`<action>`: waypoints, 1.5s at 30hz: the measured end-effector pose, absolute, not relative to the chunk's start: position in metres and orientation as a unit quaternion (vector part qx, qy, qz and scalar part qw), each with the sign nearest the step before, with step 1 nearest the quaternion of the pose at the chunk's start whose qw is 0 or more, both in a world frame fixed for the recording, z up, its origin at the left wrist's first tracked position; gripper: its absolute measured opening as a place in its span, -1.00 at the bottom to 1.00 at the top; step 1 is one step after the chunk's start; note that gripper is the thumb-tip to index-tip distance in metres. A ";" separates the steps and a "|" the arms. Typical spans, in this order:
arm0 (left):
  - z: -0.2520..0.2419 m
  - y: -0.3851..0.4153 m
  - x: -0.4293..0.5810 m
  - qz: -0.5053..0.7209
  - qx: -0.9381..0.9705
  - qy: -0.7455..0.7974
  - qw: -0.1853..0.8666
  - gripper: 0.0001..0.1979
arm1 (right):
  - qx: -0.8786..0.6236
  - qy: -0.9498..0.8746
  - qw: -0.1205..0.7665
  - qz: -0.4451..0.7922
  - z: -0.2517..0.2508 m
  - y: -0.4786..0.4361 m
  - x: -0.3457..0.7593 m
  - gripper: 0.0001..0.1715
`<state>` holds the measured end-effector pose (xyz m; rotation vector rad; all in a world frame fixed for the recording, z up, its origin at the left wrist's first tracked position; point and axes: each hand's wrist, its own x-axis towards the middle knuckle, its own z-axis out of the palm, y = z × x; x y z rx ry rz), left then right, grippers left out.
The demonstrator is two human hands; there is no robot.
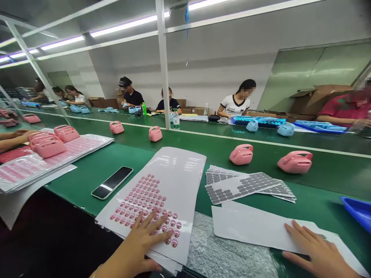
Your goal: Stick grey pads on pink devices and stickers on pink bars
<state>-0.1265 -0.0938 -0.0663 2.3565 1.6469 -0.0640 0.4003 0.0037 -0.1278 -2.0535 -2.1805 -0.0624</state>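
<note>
My left hand [136,243] lies flat with fingers spread on a glossy white sheet [174,170], over its rows of small pink domed stickers [145,200]. My right hand [317,251] rests on a blank white sheet [255,227], fingers apart and holding nothing. Silver foil bubble wrap [226,251] lies between my hands. Beyond my right hand are overlapping sheets of dark grey rounded stickers [243,187]. Two pink handled cases [295,162] stand on the green belt, with another [241,154] just to the left.
A black smartphone [112,182] lies left of the pink sticker sheet. A blue tray [358,212] sits at the right edge. At left, a co-worker's arm [14,139] reaches toward pink cases on plastic-wrapped sheets [52,162]. Several workers sit beyond the green belts.
</note>
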 end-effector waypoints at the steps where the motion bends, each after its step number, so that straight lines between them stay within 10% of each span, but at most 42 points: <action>1: -0.066 -0.096 -0.131 -0.018 0.809 0.570 0.139 -0.17 | -0.704 -0.710 -0.004 -0.015 -0.120 -0.002 0.383 -0.15; 12: -0.017 -0.038 -0.061 0.157 0.773 0.569 0.231 -0.65 | -0.749 -0.661 -0.051 -0.006 -0.083 -0.013 0.312 -0.46; 23: -0.045 0.065 0.099 0.033 0.911 0.400 0.092 -0.54 | -0.724 -0.685 -0.008 0.084 -0.039 0.018 0.381 -0.36; 31: -0.044 0.064 0.123 0.009 0.936 0.338 0.101 -0.92 | -0.745 -0.658 -0.034 0.099 -0.038 0.015 0.409 -0.39; 38: -0.039 0.083 0.163 0.022 0.926 0.355 0.130 -0.09 | -0.736 -0.669 0.000 0.103 -0.022 -0.001 0.407 -0.66; 45: -0.014 0.089 0.160 0.096 0.927 0.310 0.187 -0.26 | -0.658 -0.751 0.047 0.007 0.038 -0.030 0.401 -0.68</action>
